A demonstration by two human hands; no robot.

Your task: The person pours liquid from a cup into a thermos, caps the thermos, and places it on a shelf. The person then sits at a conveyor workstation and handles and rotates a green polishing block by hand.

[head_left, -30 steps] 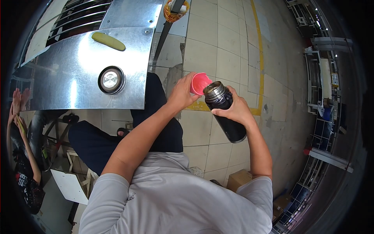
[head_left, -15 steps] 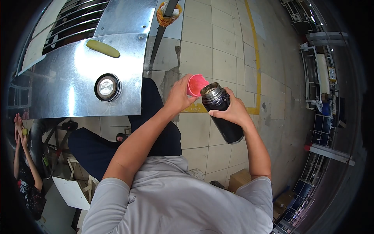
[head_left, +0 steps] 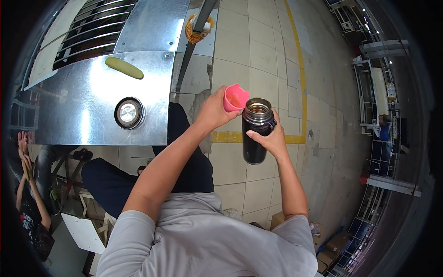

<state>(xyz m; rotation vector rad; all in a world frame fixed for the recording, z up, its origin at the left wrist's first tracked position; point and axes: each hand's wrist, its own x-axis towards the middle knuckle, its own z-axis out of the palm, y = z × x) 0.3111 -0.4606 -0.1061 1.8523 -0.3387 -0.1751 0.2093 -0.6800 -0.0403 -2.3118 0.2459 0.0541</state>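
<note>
My left hand (head_left: 216, 109) is closed round a pink cup (head_left: 229, 102) with a shaped rim, held tilted with its mouth facing right. Reddish tint shows inside it. In my right hand (head_left: 273, 140) is a black thermos (head_left: 253, 145) without its lid, its steel neck (head_left: 258, 109) close beside the cup's rim. The thermos stands nearly upright, and some liquid seems to show inside its mouth. On the metal table (head_left: 64, 111) to the left rests a round dark lid with a steel centre (head_left: 128, 113). A yellow-green oblong object (head_left: 124, 68) lies behind it.
Metal bars (head_left: 94, 30) run along the table's far left. An orange basket (head_left: 198, 30) sits by a dark post beyond the table. Another person's hands (head_left: 25, 154) are at the lower left, near a white stool (head_left: 83, 233). Cardboard boxes (head_left: 334, 244) stand at the lower right.
The thermos has come from a leftward tilt to nearly upright, its mouth moving slightly right. The cup has stayed tilted in my left hand. The view has shifted slightly.
</note>
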